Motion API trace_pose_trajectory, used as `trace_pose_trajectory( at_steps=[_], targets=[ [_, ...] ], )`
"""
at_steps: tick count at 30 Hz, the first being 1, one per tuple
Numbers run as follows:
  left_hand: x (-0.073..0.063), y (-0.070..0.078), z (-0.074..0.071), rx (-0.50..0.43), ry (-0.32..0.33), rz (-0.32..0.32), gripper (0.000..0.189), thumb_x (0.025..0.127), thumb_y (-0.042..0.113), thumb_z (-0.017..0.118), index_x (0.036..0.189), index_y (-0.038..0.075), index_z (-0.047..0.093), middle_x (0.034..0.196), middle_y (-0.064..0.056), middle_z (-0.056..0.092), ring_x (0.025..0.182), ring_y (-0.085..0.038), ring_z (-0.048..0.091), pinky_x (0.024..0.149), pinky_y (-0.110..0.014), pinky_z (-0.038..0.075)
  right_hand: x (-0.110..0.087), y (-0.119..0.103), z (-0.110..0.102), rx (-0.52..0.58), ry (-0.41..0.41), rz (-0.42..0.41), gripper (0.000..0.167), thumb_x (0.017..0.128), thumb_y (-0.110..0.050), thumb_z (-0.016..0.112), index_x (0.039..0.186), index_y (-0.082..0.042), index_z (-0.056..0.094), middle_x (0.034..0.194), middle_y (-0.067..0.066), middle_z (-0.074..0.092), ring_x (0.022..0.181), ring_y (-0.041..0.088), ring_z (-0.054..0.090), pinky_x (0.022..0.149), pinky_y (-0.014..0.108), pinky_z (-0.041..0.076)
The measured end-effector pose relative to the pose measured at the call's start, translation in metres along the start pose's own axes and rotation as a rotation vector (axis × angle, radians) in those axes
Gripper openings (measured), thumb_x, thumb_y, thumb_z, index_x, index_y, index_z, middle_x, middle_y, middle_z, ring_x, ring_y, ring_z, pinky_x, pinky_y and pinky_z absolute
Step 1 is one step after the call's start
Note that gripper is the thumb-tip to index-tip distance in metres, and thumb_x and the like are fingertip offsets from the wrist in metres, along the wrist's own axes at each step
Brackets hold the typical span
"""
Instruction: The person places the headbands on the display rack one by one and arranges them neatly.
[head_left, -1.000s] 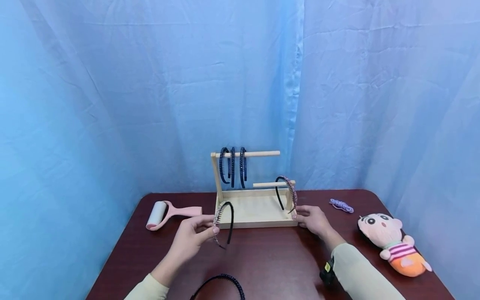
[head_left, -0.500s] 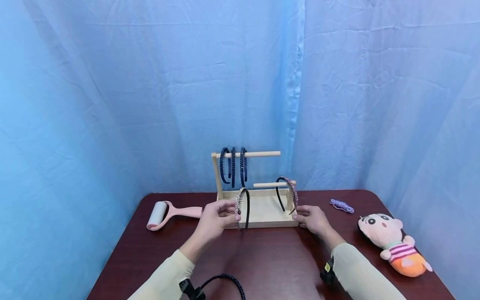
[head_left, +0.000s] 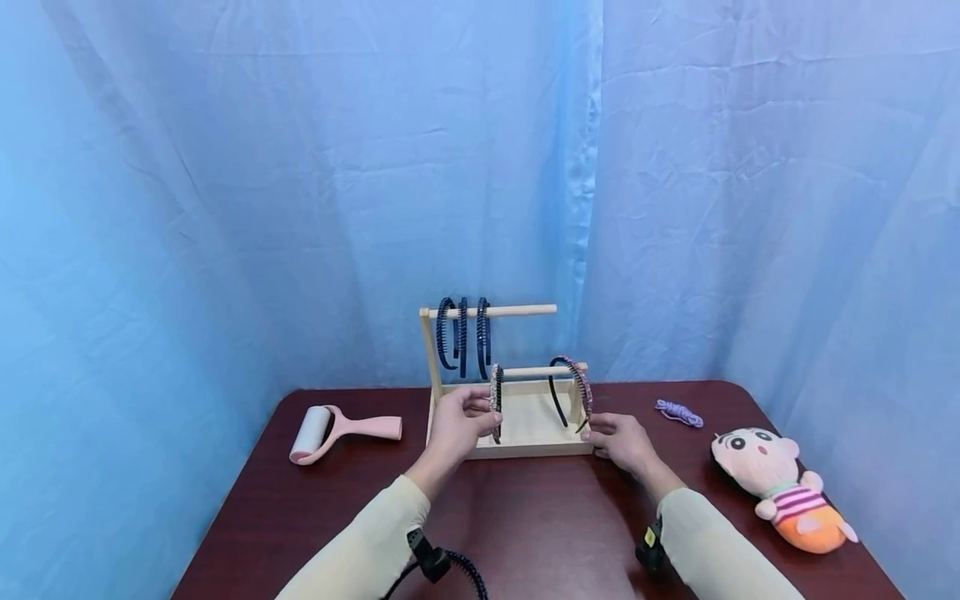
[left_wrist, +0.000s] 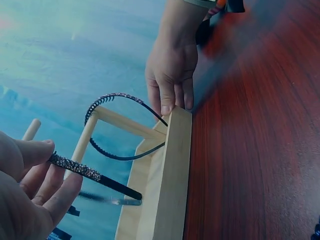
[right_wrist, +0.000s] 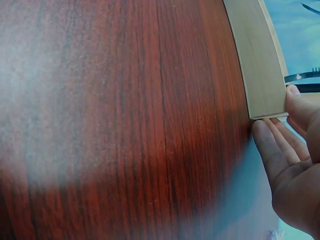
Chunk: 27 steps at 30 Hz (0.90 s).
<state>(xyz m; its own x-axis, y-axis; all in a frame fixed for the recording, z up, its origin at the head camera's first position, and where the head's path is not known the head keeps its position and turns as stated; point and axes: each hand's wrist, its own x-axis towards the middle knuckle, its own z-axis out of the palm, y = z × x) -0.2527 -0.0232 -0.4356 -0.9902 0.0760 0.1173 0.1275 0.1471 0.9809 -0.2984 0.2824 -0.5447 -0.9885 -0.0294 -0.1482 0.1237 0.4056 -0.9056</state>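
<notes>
My left hand (head_left: 457, 425) pinches a glittery, toothed headband (head_left: 496, 404) between thumb and fingers. It stands upright at the free left end of the lower bar (head_left: 532, 372) of a wooden headband rack (head_left: 525, 450); whether the bar passes inside it I cannot tell. At the rack's front right corner, my right hand (head_left: 622, 442) grips the tray wall, thumb on the rim and fingers outside, clearest in the right wrist view. A pinkish glittery headband (head_left: 582, 387) hangs on the lower bar's right end. Several dark headbands (head_left: 482, 333) hang on the upper bar (head_left: 525, 310).
On the left lies a pink-handled lint roller (head_left: 352, 429). A purple cord bundle (head_left: 679, 412) and a plush doll (head_left: 780, 492) lie to the right. Another dark headband (head_left: 471, 571) rests at the front, partly behind the left wrist's camera. A blue curtain (head_left: 480, 167) backs the table (head_left: 540, 517).
My left hand has carried the glittery headband right and up to the lower bar's end, turning it more edge-on. The right hand stays at the rack's corner.
</notes>
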Motion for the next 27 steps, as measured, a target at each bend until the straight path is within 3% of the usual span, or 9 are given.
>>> trace_pose_trajectory(
  at_steps=[6, 14, 27],
  targets=[
    [0.01, 0.001, 0.007, 0.011, 0.029, -0.004, 0.042, 0.084, -0.008, 0.077, 0.125, -0.008, 0.066, 0.104, -0.022, 0.069, 0.086, -0.016, 0.067, 0.074, -0.031, 0.063, 0.0, 0.0, 0.001, 0.018, -0.007, 0.001, 0.046, 0.097, -0.011, 0.072, 0.139, 0.004, 0.06, 0.134, 0.029, 0.064, 0.106, 0.025, 0.072, 0.082, 0.04, 0.063],
    [0.025, -0.003, 0.02, -0.019, 0.009, -0.019, 0.042, 0.086, -0.007, 0.076, 0.127, -0.008, 0.064, 0.108, -0.026, 0.068, 0.087, -0.015, 0.067, 0.077, -0.032, 0.063, 0.0, 0.0, 0.0, 0.02, -0.014, 0.009, 0.047, 0.097, -0.013, 0.073, 0.139, 0.002, 0.06, 0.136, 0.028, 0.062, 0.109, 0.027, 0.071, 0.083, 0.04, 0.063],
    [0.046, -0.013, 0.071, 0.002, 0.042, -0.061, 0.033, 0.084, -0.007, 0.079, 0.116, -0.001, 0.073, 0.098, -0.011, 0.072, 0.087, -0.015, 0.068, 0.073, -0.029, 0.063, 0.002, 0.003, -0.001, 0.033, -0.003, -0.003, 0.046, 0.095, -0.013, 0.074, 0.137, 0.003, 0.062, 0.133, 0.029, 0.063, 0.105, 0.027, 0.072, 0.081, 0.042, 0.063]
  ],
)
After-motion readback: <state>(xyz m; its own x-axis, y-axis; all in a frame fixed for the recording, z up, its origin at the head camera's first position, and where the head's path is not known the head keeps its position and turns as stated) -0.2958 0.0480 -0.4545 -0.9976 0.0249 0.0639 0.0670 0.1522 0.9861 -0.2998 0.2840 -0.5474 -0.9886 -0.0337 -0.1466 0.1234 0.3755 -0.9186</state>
